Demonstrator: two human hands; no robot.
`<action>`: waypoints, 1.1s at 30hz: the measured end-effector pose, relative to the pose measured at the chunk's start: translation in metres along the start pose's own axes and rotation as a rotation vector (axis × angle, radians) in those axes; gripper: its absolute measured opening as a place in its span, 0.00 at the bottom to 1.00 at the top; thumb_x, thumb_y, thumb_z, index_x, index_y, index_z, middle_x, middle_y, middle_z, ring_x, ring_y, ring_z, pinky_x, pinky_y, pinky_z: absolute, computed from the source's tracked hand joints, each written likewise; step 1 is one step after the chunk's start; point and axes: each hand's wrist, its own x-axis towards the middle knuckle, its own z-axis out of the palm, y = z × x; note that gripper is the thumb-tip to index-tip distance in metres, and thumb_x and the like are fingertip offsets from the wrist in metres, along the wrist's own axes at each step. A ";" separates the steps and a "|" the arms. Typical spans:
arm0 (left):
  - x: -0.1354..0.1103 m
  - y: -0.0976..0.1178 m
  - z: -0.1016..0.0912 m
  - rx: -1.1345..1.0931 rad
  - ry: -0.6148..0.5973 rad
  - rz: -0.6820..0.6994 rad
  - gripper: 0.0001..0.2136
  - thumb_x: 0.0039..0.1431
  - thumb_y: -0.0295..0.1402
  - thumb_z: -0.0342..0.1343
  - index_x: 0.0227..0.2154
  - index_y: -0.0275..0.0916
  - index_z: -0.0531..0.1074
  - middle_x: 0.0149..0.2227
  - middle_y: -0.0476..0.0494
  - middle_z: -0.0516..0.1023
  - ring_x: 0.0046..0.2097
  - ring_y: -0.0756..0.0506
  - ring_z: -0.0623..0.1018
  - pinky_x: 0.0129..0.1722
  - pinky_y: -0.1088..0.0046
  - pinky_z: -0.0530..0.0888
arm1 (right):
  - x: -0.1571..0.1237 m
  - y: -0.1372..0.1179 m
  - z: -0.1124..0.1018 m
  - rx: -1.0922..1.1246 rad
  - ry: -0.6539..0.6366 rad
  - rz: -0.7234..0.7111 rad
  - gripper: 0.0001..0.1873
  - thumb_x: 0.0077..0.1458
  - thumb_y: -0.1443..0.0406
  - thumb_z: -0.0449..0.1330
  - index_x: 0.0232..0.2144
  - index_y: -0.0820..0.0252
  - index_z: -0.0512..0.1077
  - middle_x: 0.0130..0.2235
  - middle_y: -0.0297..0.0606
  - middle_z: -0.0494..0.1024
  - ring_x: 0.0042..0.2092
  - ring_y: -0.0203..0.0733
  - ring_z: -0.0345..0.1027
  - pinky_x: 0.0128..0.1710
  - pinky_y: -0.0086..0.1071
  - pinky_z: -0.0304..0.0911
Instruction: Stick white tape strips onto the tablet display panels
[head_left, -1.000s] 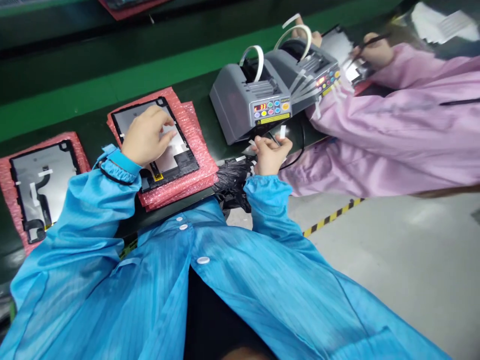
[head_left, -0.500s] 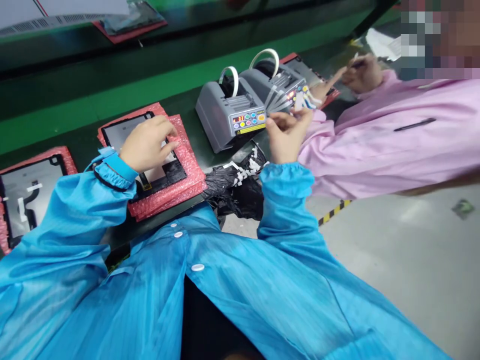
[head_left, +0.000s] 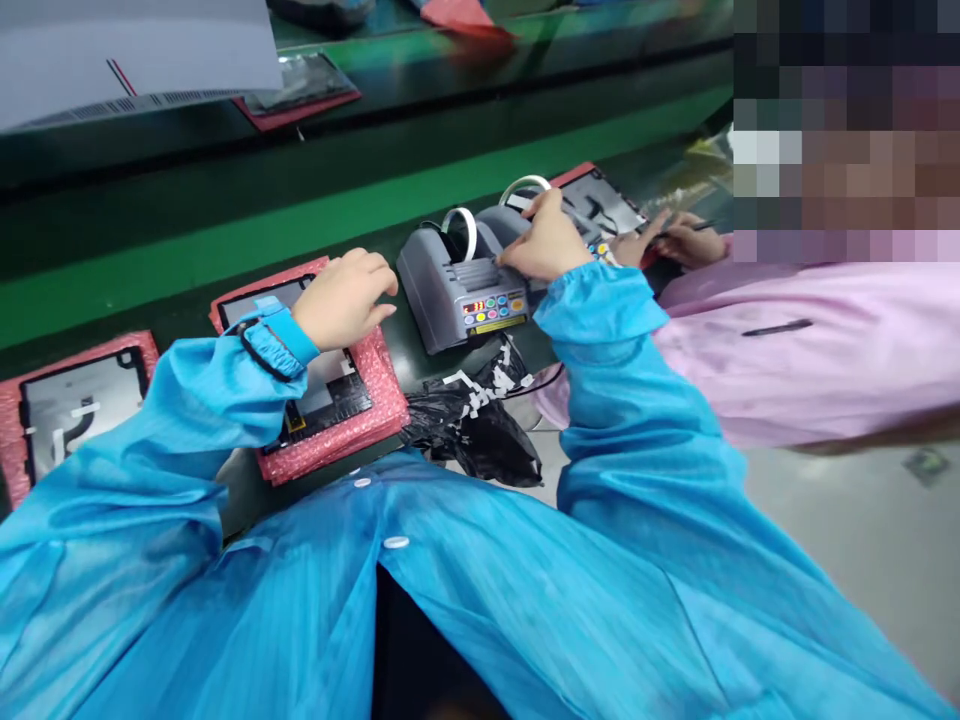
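Observation:
My left hand (head_left: 346, 298) hovers over a dark-framed flat panel (head_left: 330, 372) that lies on red bubble wrap (head_left: 382, 375). Its fingers are loosely bent and apart, with nothing seen in them. My right hand (head_left: 551, 240) reaches over the gap between two grey tape dispensers (head_left: 457, 290), thumb and forefinger apart. A small white strip (head_left: 517, 202) shows by its forefinger; whether it touches the finger I cannot tell. The nearer dispenser has a lit red display and coloured buttons. My right hand and sleeve partly hide the farther one.
Another panel (head_left: 86, 405) on red bubble wrap lies at left. A black plastic bag (head_left: 487, 440) with white tape scraps hangs at the bench edge. At right, a co-worker's hands (head_left: 686, 240) work beside a further panel (head_left: 600, 200). A shelf runs along the back.
My right hand has moved from in front of the dispensers to above and between them. My left hand stays over the panel. The view has shifted slightly.

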 end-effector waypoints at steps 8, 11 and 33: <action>0.040 0.001 0.003 -0.202 -0.059 -0.186 0.07 0.61 0.28 0.57 0.41 0.33 0.75 0.45 0.37 0.76 0.50 0.37 0.73 0.54 0.58 0.70 | 0.008 -0.013 -0.008 0.269 -0.088 0.086 0.28 0.42 0.73 0.68 0.40 0.53 0.56 0.36 0.33 0.75 0.43 0.43 0.73 0.50 0.46 0.70; 0.042 0.012 0.001 -0.252 -0.128 -0.272 0.08 0.60 0.26 0.57 0.42 0.32 0.75 0.47 0.36 0.76 0.52 0.37 0.74 0.56 0.59 0.69 | 0.006 -0.031 -0.011 0.239 -0.098 0.076 0.30 0.41 0.76 0.66 0.43 0.55 0.57 0.37 0.35 0.76 0.44 0.44 0.74 0.52 0.47 0.69; 0.050 0.037 0.021 -0.365 -0.150 -0.419 0.20 0.58 0.23 0.58 0.54 0.30 0.69 0.61 0.31 0.66 0.62 0.35 0.67 0.66 0.55 0.63 | 0.024 -0.035 0.013 0.298 -0.206 0.146 0.25 0.51 0.65 0.65 0.46 0.57 0.56 0.36 0.35 0.76 0.43 0.44 0.73 0.55 0.46 0.66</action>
